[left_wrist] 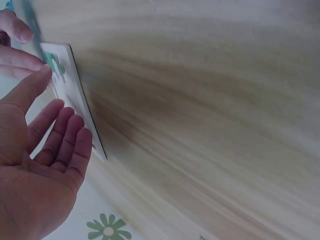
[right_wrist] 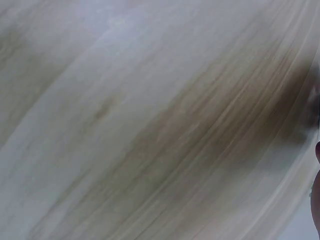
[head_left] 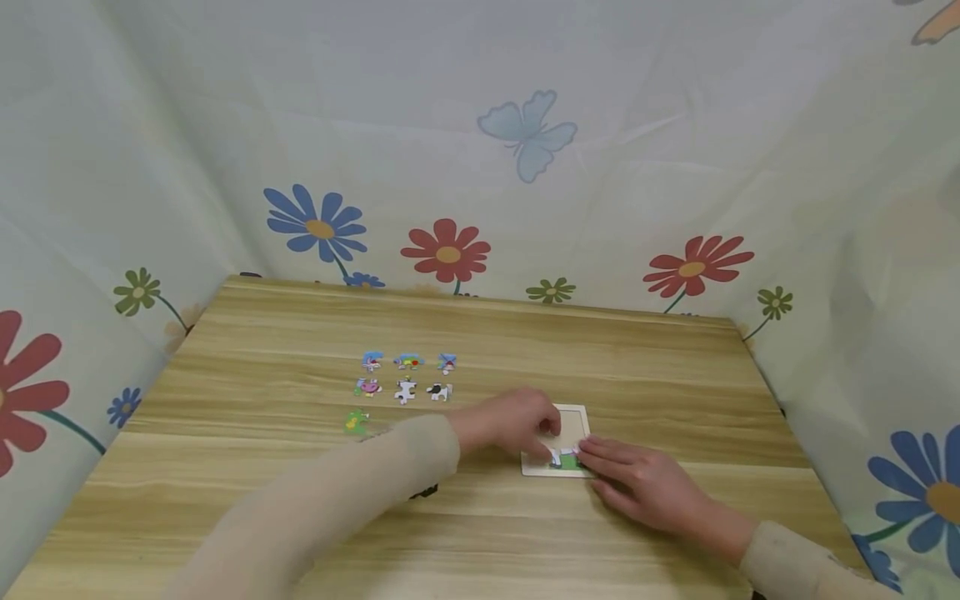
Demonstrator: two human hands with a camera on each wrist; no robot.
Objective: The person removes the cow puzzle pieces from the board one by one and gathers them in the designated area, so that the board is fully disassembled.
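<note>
A small puzzle tray [head_left: 573, 425] with a pale rim lies on the table. Green and white puzzle pieces [head_left: 567, 461] sit along its near side. My left hand [head_left: 523, 419] reaches over the tray from the left, its thumb tip at the pieces. In the left wrist view, the fingers of that hand [left_wrist: 42, 167] are loosely bent with nothing between them. From the right, my right hand [head_left: 648, 485] rests with fairly straight fingers on the tray's near right corner, fingertips at the pieces. Only a sliver of it shows in the right wrist view.
Several loose puzzle pieces [head_left: 406, 390] lie in rows left of the tray; a green piece [head_left: 356, 422] is nearest, close to my left sleeve [head_left: 360, 483]. The wooden table [head_left: 637, 358] ends at a flower-printed cloth [head_left: 420, 133] behind and on both sides.
</note>
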